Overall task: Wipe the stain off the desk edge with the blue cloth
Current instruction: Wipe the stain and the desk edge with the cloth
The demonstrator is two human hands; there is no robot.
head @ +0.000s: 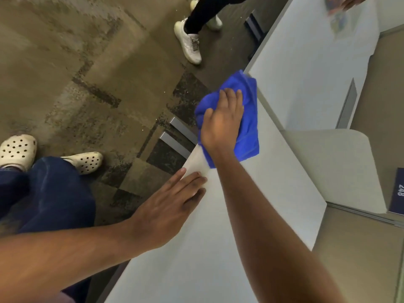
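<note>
A dark blue sign (396, 191) stands just beyond the far side of the white desk (251, 204), at the right edge of the view. It bears pale digits, seen upside down, that seem to read 248. Nothing else can be read.

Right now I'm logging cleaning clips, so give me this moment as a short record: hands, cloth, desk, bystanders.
right hand: pressed flat on the blue cloth, which is bunched under the palm
left hand: open, fingers flat on the desk near its edge
cloth position: on the desk edge, partly overhanging
stain: not visible
bystander: a second person's white shoe on the carpet beyond
</note>
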